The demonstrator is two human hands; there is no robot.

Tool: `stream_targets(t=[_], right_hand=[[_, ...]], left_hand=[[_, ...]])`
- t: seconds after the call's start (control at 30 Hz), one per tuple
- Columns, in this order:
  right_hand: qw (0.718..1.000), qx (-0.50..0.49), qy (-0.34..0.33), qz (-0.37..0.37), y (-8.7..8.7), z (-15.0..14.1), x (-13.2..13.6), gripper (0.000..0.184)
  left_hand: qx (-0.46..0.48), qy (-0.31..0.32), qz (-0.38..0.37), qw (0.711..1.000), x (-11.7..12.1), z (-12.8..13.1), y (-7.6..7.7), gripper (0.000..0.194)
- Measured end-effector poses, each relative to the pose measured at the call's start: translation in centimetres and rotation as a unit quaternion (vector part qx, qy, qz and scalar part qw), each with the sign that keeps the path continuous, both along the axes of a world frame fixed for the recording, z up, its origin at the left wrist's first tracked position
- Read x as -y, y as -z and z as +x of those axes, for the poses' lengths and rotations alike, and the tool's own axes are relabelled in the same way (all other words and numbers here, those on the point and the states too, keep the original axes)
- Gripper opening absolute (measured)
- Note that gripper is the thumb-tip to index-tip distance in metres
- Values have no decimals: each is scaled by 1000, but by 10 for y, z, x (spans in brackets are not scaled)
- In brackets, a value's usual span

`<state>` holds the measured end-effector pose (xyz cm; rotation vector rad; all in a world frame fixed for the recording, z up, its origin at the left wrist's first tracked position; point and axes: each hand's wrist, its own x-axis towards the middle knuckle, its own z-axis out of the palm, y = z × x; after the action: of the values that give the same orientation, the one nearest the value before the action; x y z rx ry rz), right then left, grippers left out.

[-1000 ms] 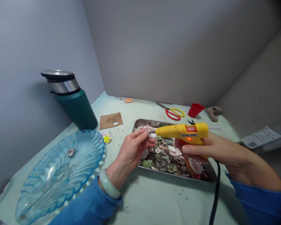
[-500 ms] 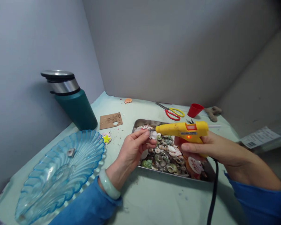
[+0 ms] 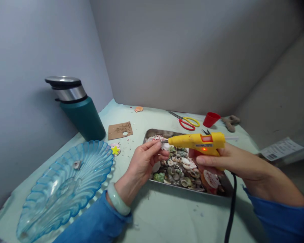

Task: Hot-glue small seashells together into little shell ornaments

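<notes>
My right hand (image 3: 225, 158) is wrapped round the handle of a yellow glue gun (image 3: 192, 140), its orange light lit and a clear glue stick (image 3: 231, 138) poking out of the back. The metal nozzle points left and meets the fingertips of my left hand (image 3: 148, 155). Those fingers pinch a small whitish piece (image 3: 165, 146), mostly hidden, whose kind I cannot make out. Both hands are above a metal tray (image 3: 162, 131) filled with many seashells (image 3: 177, 168).
A blue scalloped dish (image 3: 66, 189) with a small shell (image 3: 77, 164) lies at left, near a teal bottle (image 3: 84, 118). Cardboard (image 3: 120, 130), scissors (image 3: 186, 121), a red cup (image 3: 211, 119) and a brown piece (image 3: 230, 123) lie further back. A black cord (image 3: 230, 209) hangs at right.
</notes>
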<state>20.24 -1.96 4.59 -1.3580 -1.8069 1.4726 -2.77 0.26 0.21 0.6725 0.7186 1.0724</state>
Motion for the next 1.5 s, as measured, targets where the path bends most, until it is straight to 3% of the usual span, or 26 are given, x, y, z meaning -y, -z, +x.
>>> stream_targets(t=[1.5], right_hand=[[1000, 20, 9, -6, 1, 1, 0, 35]], left_hand=[[2, 6, 2, 1000, 0, -1, 0, 16]])
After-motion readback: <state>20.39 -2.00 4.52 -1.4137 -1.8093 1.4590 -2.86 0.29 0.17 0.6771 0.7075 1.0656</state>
